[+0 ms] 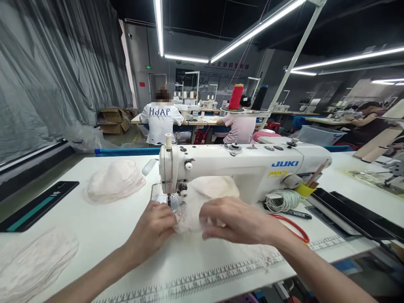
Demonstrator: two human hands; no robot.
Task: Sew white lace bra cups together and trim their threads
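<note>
A white sewing machine (221,164) stands on the white table. My left hand (154,227) is just in front of its needle, fingers closed on the edge of a pale, thin fabric piece (187,216). To the right of that fabric is my right hand (230,219), blurred by motion, with its thumb and fingers apart and nothing seen between them. More pale fabric (217,186) lies under the machine's arm, behind my right hand.
Pale fabric stacks lie at the back left (115,181) and front left (38,261), near a black-and-green case (41,204). Coiled cord (282,201), a black marker (298,213) and a red loop (295,227) lie right. People sit at machines beyond.
</note>
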